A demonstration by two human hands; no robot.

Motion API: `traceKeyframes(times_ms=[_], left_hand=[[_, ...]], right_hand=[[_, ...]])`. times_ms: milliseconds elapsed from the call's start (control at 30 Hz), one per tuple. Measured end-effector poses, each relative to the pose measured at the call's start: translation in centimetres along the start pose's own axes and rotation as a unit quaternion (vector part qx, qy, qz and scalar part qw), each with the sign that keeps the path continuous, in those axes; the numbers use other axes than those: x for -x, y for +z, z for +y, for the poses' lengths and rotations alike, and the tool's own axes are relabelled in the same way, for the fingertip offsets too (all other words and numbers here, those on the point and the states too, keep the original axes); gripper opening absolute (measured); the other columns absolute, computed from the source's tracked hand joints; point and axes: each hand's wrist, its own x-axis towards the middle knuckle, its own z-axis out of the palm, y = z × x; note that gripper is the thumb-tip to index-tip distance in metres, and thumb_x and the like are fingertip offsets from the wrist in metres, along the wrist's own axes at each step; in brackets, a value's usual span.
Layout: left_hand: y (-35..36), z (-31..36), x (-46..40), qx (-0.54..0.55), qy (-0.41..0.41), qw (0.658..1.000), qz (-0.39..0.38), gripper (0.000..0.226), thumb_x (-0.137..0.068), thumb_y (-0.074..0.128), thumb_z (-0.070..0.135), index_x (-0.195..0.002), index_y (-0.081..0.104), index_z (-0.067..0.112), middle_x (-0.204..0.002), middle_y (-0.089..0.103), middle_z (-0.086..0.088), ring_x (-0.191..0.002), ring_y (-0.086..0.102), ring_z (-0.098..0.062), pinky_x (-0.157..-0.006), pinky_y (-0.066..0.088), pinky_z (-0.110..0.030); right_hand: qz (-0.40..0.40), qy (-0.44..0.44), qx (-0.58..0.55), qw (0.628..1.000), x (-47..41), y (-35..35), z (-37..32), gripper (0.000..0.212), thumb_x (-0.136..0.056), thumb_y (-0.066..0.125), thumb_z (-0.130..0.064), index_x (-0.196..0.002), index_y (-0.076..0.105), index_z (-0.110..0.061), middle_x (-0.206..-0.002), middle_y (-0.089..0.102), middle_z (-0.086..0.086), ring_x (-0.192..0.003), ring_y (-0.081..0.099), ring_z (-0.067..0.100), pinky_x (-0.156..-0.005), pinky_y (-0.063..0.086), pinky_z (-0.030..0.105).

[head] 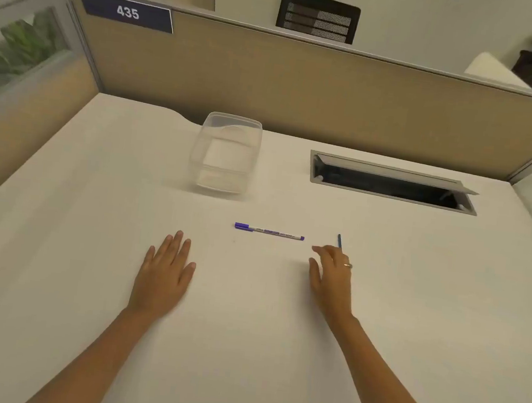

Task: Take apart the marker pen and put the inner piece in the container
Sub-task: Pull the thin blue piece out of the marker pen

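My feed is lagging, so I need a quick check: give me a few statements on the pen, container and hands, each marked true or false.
1. The marker pen lies on the desk between the hands. True.
2. The clear container holds the pen. False: it looks empty.
3. The left hand rests flat, palm down. True.
4. The right hand grips the marker pen. False: the pen lies apart from it.

I note a white tabletop [92, 216] bounded at the far side by a beige partition [302, 93]. A blue placard [127, 12] reading 435 sits at its upper left. An open cable hatch [391, 185] is set into the tabletop at right. Potted plants [317, 10] stand beyond.
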Motion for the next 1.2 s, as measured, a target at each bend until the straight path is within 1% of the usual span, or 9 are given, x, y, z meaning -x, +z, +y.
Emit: traceKeyframes(times_ms=[267,633,733,833,900,1033,1100,1167,1200], left_hand=[[0.2,-0.4,-0.3,0.008,-0.004,1.000,0.018,0.073,-0.091,0.005,0.054,-0.142,0.036,0.012,-0.154,0.027,-0.009,-0.142,0.025,-0.026,-0.113,0.021,-0.048],[0.1,-0.8,-0.1,0.010,0.000,1.000,0.007,0.072,-0.092,0.005,0.053,-0.140,0.038,0.011,-0.153,0.030,-0.009,-0.140,0.028,-0.027,-0.112,0.023,-0.048],[0.2,-0.7,0.3,0.032,-0.006,0.999,0.015,0.063,-0.092,0.019,0.048,-0.140,0.039,0.012,-0.153,0.029,-0.007,-0.141,0.027,-0.025,-0.113,0.021,-0.047],[-0.6,1.1,-0.7,0.143,-0.057,0.987,0.047,0.046,-0.093,0.047,0.028,-0.136,0.045,0.011,-0.148,0.041,-0.009,-0.137,0.035,-0.025,-0.113,0.021,-0.045],[-1.9,4.0,-1.9,0.280,-0.083,0.955,0.059,0.041,-0.090,0.057,0.019,-0.130,0.052,0.010,-0.135,0.055,-0.007,-0.126,0.048,-0.024,-0.108,0.033,-0.037],[-3.4,9.3,-3.5,0.506,-0.135,0.852,-0.027,0.033,-0.085,0.065,0.027,-0.118,0.060,0.020,-0.108,0.066,0.008,-0.103,0.062,-0.008,-0.090,0.048,-0.025],[-3.8,11.2,-4.2,0.624,-0.179,0.759,-0.055,0.034,-0.083,0.067,0.033,-0.114,0.059,0.024,-0.108,0.068,0.009,-0.100,0.064,-0.005,-0.080,0.052,-0.025],[-4.2,12.3,-5.1,0.726,-0.224,0.649,-0.039,0.029,-0.083,0.067,0.032,-0.109,0.062,0.019,-0.104,0.073,0.005,-0.097,0.068,-0.012,-0.076,0.056,-0.030],[-4.4,12.6,-5.5,0.755,-0.232,0.613,-0.023,0.024,-0.085,0.065,0.029,-0.106,0.063,0.016,-0.102,0.075,0.002,-0.095,0.070,-0.015,-0.075,0.057,-0.031]], right_hand=[[-0.097,0.095,-0.052,0.989,-5.4,3.0,-0.5,0.027,-0.088,0.058,-0.006,-0.114,0.062,0.000,-0.111,0.058,0.018,-0.101,0.054,0.033,-0.088,0.041,0.036],[-0.095,0.102,-0.073,0.987,-5.4,3.8,0.2,0.011,-0.088,0.059,-0.008,-0.093,0.069,-0.004,-0.096,0.062,0.011,-0.091,0.052,0.027,-0.076,0.036,0.026],[-0.111,0.115,-0.099,0.982,-4.6,3.0,-0.3,0.012,-0.089,0.058,-0.009,-0.093,0.069,-0.007,-0.097,0.065,0.007,-0.091,0.056,0.024,-0.079,0.041,0.027],[-0.097,0.116,-0.148,0.977,-5.1,1.4,-1.1,0.009,-0.089,0.060,-0.013,-0.091,0.069,-0.010,-0.093,0.066,0.003,-0.089,0.058,0.018,-0.078,0.043,0.025],[-0.086,0.093,-0.177,0.976,-5.6,-0.3,-2.0,0.006,-0.087,0.062,-0.014,-0.088,0.069,-0.014,-0.088,0.066,-0.004,-0.084,0.058,0.012,-0.074,0.044,0.023],[-0.083,0.069,-0.230,0.967,-4.7,-2.0,-4.1,0.008,-0.085,0.066,-0.017,-0.081,0.067,-0.023,-0.080,0.064,-0.016,-0.082,0.057,0.002,-0.067,0.045,0.017],[-0.084,0.063,-0.247,0.963,-4.2,-2.5,-4.9,0.011,-0.084,0.067,-0.018,-0.078,0.065,-0.027,-0.080,0.064,-0.014,-0.082,0.057,0.003,-0.067,0.046,0.018],[-0.094,0.054,-0.240,0.965,-4.1,-2.8,-5.5,0.010,-0.085,0.067,-0.020,-0.078,0.065,-0.027,-0.079,0.064,-0.013,-0.080,0.058,0.005,-0.067,0.045,0.016],[-0.097,0.047,-0.229,0.967,-3.9,-3.0,-5.7,0.007,-0.085,0.066,-0.020,-0.079,0.065,-0.024,-0.079,0.063,-0.012,-0.079,0.058,0.007,-0.067,0.044,0.016]])
